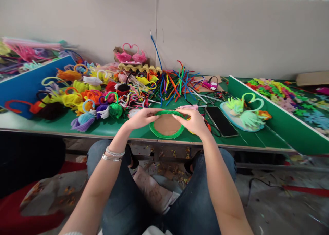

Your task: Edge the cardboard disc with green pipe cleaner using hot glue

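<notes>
At the table's front edge, both hands grip a round brown cardboard disc (167, 124) with a shiny green rim around it. My left hand (143, 118) is closed on its far left edge, thumb on top. Opposite it, my right hand (194, 121) pinches the far right edge, partly covering orange and yellow things beneath. Just behind the right hand lies a pale pink tool (191, 107), mostly hidden. A black phone (221, 121) rests to the right. Beside the phone, a pair of pale green pipe-cleaner swans (248, 116) stands on a light blue base.
Many colourful pipe-cleaner swans (86, 106) crowd the left, near a blue divider board (33, 87). Loose pipe-cleaner stems (177, 85) lie at the back. Pink swans (131, 55) stand above an egg carton (138, 68). A green divider (272, 116) separates small flower shapes (280, 94).
</notes>
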Motion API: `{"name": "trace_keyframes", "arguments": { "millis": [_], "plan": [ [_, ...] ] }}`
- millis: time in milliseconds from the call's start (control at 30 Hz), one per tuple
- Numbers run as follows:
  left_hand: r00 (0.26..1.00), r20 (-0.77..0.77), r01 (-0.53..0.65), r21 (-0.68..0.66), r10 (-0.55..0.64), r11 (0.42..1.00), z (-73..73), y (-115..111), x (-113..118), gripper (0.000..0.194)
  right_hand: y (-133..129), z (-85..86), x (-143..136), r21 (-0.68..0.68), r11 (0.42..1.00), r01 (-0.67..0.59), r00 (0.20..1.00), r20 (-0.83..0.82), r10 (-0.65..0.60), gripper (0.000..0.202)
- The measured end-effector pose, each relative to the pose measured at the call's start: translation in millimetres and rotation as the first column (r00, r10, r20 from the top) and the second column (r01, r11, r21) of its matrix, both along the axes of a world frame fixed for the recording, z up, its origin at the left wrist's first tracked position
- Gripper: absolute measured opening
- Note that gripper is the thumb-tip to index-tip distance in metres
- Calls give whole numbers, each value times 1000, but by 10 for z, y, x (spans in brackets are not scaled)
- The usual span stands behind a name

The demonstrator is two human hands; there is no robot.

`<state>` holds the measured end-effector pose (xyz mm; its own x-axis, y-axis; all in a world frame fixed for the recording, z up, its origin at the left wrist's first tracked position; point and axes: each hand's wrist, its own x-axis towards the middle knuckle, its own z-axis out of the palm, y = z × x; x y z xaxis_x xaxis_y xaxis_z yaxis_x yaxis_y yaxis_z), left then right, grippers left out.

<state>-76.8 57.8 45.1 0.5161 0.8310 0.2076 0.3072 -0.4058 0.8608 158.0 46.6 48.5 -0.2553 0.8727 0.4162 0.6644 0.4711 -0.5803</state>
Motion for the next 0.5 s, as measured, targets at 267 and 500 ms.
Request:
{"name": "trace_keyframes", "arguments": {
  "millis": [267, 500],
  "plan": [
    [999, -23, -23, 6, 24, 1000, -62, -3, 30, 43, 8, -12, 5, -32, 999, -27, 999, -43, 26, 28],
    [992, -96, -74, 90, 82, 993, -61, -7, 26, 44, 45, -48, 13, -51, 998, -24, 999, -28, 23, 30]
  ]
}}
